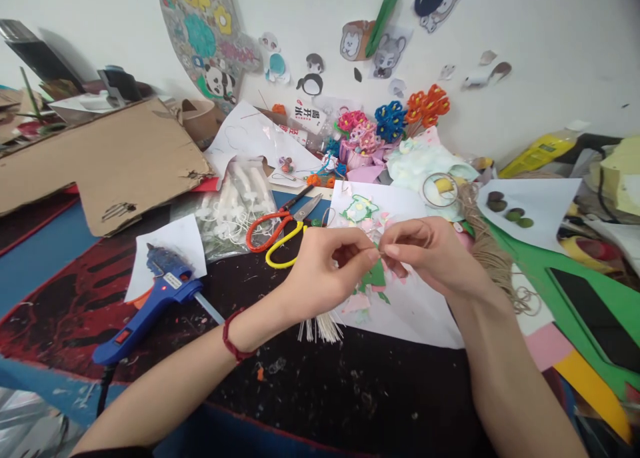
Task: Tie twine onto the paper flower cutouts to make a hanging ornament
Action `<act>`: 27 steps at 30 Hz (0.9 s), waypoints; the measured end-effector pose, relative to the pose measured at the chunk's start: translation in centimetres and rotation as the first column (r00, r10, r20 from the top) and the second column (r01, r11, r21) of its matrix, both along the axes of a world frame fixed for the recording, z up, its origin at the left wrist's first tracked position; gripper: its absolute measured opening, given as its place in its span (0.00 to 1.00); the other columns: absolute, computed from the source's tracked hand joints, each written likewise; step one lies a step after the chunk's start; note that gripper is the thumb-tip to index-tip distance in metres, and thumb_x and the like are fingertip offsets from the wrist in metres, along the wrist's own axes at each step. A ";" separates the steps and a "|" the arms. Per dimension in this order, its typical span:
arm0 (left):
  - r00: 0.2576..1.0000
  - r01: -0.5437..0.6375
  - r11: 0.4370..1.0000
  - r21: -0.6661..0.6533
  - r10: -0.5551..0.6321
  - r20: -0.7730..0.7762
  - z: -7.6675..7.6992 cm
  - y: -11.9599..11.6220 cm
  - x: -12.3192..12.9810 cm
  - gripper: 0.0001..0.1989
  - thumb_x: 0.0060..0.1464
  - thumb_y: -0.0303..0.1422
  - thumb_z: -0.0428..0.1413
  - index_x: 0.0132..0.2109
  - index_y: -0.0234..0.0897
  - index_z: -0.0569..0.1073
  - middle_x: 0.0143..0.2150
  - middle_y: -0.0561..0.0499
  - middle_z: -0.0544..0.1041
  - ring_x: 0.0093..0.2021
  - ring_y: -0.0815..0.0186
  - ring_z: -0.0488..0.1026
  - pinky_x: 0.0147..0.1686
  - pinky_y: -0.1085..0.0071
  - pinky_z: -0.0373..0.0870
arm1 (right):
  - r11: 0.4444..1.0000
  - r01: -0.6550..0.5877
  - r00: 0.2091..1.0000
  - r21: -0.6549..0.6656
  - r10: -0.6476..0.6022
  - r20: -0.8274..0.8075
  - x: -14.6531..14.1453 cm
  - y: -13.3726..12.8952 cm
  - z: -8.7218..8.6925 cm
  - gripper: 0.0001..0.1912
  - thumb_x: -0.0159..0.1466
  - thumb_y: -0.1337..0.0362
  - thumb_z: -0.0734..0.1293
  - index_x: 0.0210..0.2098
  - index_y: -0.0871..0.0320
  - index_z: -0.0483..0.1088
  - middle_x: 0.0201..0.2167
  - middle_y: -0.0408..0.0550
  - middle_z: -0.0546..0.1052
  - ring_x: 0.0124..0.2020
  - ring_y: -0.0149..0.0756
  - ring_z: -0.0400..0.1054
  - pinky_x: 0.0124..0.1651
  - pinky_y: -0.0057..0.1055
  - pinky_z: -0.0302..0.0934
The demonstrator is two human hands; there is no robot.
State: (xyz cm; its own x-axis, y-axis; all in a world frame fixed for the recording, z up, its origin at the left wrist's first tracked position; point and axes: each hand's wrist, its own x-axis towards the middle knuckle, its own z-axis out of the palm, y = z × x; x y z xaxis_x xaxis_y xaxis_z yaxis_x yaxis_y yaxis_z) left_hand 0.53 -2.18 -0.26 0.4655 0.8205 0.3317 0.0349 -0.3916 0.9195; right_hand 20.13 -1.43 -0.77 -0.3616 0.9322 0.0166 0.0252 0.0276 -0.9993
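My left hand (323,268) and my right hand (440,255) meet fingertip to fingertip above a white paper sheet (425,321). Both are closed in a pinch, and whatever lies between the fingers is too small to make out. Pale strands like a tassel (321,329) show below my left hand; their upper end is hidden. Green and pink paper scraps (357,303) lie on the sheet under the hands. Just left of the sheet are scissors (306,210) with one red and one yellow handle, partly covered by my left hand.
A blue glue gun (165,291) rests on paper at left, its cord running down. Behind are a plastic bag (235,208), cardboard (125,151) and craft flowers (363,135). At right lie twine (483,245), a tape roll (440,190) and a phone (597,318).
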 end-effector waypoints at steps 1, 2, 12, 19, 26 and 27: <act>1.000 0.002 1.000 0.017 -0.002 -0.006 0.1 0.1 -0.1 0.09 0.57 0.28 0.56 0.28 0.32 0.75 0.21 0.54 0.71 0.21 0.75 0.61 0.21 0.77 0.58 | 1.000 -0.011 1.000 0.005 0.011 0.005 -0.1 0.1 -0.1 0.06 0.58 0.63 0.73 0.28 0.59 0.77 0.19 0.41 0.72 0.18 0.26 0.65 0.21 0.25 0.60; 1.000 0.000 0.999 0.035 0.001 -0.013 0.1 0.2 -0.1 0.09 0.57 0.28 0.56 0.29 0.32 0.75 0.22 0.54 0.71 0.22 0.75 0.61 0.22 0.77 0.58 | 0.999 -0.032 0.999 0.002 0.032 0.017 -0.2 0.1 -0.1 0.06 0.58 0.62 0.74 0.30 0.59 0.77 0.19 0.40 0.72 0.19 0.26 0.65 0.21 0.25 0.60; 1.000 0.016 0.998 -0.064 -0.017 -0.006 0.5 0.9 -0.4 0.12 0.58 0.33 0.56 0.29 0.32 0.72 0.24 0.52 0.71 0.24 0.74 0.65 0.23 0.77 0.62 | 0.999 -0.031 0.999 -0.021 0.030 -0.009 0.9 -0.1 1.5 0.08 0.57 0.62 0.75 0.35 0.58 0.80 0.28 0.46 0.78 0.25 0.30 0.72 0.27 0.26 0.66; 0.989 -0.050 0.988 0.144 0.069 -0.129 0.2 1.1 -0.3 0.10 0.60 0.32 0.54 0.31 0.33 0.72 0.25 0.53 0.72 0.25 0.73 0.66 0.26 0.75 0.62 | 0.999 0.014 0.996 0.035 -0.016 0.083 0.6 -0.2 1.3 0.10 0.59 0.60 0.74 0.38 0.58 0.79 0.27 0.45 0.78 0.26 0.29 0.71 0.28 0.27 0.67; 0.935 -0.024 0.966 0.259 0.114 -0.337 0.2 1.7 -0.5 0.10 0.60 0.36 0.55 0.35 0.34 0.74 0.28 0.53 0.75 0.25 0.73 0.66 0.25 0.75 0.60 | 0.988 0.079 0.981 0.133 -0.101 0.166 0.1 -0.2 0.8 0.11 0.58 0.57 0.74 0.34 0.58 0.79 0.24 0.44 0.77 0.26 0.30 0.70 0.29 0.27 0.65; 0.930 -0.029 0.962 0.273 0.126 -0.346 0.1 1.7 -0.5 0.10 0.60 0.36 0.55 0.35 0.34 0.74 0.28 0.53 0.75 0.25 0.73 0.65 0.25 0.75 0.60 | 0.987 0.079 0.978 0.143 -0.104 0.183 0.0 -0.2 0.8 0.11 0.58 0.57 0.74 0.33 0.58 0.79 0.24 0.44 0.77 0.25 0.30 0.70 0.28 0.26 0.64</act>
State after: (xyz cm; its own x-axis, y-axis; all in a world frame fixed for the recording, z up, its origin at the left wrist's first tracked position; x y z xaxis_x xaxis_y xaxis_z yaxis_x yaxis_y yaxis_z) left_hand 0.01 -0.44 -0.18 0.5309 0.7667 0.3611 0.3809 -0.5965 0.7065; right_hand 20.11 -1.64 0.05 -0.2835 0.9554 0.0831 0.2218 0.1496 -0.9635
